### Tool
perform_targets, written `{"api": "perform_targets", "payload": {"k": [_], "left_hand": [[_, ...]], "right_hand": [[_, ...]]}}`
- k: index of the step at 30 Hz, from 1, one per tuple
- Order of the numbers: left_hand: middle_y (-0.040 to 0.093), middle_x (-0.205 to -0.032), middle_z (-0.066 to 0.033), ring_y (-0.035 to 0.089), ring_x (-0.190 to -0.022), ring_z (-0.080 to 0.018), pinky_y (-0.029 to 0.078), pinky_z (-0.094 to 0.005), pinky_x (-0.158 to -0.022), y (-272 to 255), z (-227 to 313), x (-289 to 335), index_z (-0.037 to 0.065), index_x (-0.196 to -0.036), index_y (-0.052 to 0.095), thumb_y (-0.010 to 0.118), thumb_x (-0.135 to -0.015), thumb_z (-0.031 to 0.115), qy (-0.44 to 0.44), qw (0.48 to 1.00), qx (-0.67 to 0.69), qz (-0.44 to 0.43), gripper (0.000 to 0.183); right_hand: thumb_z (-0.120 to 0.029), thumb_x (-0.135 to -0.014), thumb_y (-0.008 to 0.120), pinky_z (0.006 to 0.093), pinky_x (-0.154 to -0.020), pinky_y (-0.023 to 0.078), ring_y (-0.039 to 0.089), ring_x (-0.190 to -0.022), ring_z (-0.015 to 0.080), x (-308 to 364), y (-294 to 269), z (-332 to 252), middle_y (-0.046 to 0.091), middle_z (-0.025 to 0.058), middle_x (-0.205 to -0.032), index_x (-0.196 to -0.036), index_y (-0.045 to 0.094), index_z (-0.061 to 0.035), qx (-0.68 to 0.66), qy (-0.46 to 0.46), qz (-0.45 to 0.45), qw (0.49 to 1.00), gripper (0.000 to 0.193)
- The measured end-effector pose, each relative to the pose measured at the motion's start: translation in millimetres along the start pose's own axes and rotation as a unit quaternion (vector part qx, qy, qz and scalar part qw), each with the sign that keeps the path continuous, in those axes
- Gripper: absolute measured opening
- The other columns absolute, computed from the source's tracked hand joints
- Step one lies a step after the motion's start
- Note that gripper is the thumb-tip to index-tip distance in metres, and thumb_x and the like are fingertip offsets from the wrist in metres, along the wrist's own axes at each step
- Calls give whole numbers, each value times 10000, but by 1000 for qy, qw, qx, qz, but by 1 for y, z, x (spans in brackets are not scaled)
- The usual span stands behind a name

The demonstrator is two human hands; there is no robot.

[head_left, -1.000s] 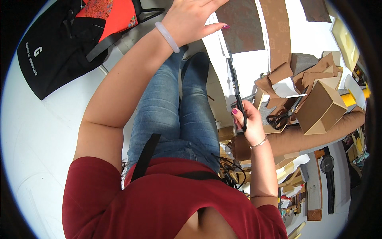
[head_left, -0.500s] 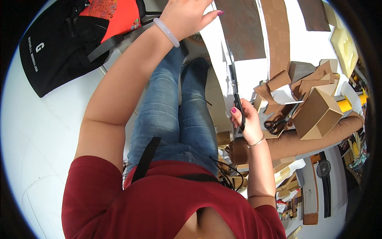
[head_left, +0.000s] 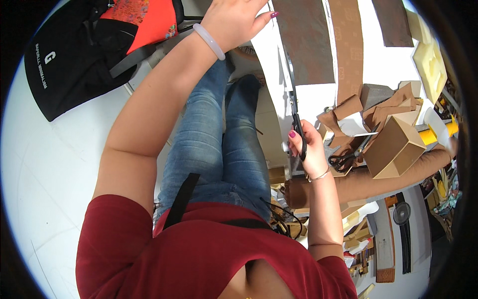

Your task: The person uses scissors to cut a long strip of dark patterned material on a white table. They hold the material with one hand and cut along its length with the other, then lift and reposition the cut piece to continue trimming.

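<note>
In my right hand (head_left: pixel 311 149) is a pair of scissors (head_left: pixel 297 121) with black handles, my thumb and fingers wrapped round the loops. The long blades point away from me, along the near edge of a white surface (head_left: pixel 318 99). Whether they bite into a sheet there is hard to make out. My left hand (head_left: pixel 233 22) reaches far forward, its thumb stretched out over the white surface beside a dark brown mottled sheet (head_left: pixel 306 45). The upper frame edge cuts off its other fingers. Right of that sheet lies a lighter brown strip (head_left: pixel 348 50).
A second pair of scissors (head_left: pixel 356 153) lies by an open brown cardboard box (head_left: pixel 396 149) and brown scraps (head_left: pixel 348 107) on the right. Nearer me is a thick brown roll (head_left: pixel 323 192). A black bag (head_left: pixel 69 70) and a red item (head_left: pixel 154 25) are at the far left.
My right hand and the scissors have moved slightly forward relative to the table things. The view has shifted a little, and my left hand stays nearly still.
</note>
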State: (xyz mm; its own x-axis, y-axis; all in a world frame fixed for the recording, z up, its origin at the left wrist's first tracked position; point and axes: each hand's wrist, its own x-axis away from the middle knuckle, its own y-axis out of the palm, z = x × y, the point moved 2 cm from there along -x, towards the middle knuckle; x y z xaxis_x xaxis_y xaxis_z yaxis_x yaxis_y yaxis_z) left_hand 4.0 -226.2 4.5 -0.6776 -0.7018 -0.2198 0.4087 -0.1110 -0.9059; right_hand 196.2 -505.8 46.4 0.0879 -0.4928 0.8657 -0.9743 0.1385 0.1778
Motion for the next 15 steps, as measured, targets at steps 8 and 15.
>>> {"api": "perform_targets", "payload": {"k": [8,15], "left_hand": [[517,-1511,-121,444,-1442,-310,232,-595,-1207,-3,-4,-3,66,-1431,539,633,-958,241,4,1000,-1,-13,513],[525,-1506,-119,434,-1454,-313,223,-608,-1208,-2,-2,1,73,-1427,544,637,-943,219,5,1000,17,-11,514]], "right_hand": [[-285,-957,763,193,-472,352,454,-518,28,-3,2,0,529,-57,-675,-892,544,-102,4,2,8,1000,293],[-283,-993,710,202,-500,363,459,-542,44,-14,4,-11,551,-28,-704,-963,555,-80,20,-24,-8,999,258]]}}
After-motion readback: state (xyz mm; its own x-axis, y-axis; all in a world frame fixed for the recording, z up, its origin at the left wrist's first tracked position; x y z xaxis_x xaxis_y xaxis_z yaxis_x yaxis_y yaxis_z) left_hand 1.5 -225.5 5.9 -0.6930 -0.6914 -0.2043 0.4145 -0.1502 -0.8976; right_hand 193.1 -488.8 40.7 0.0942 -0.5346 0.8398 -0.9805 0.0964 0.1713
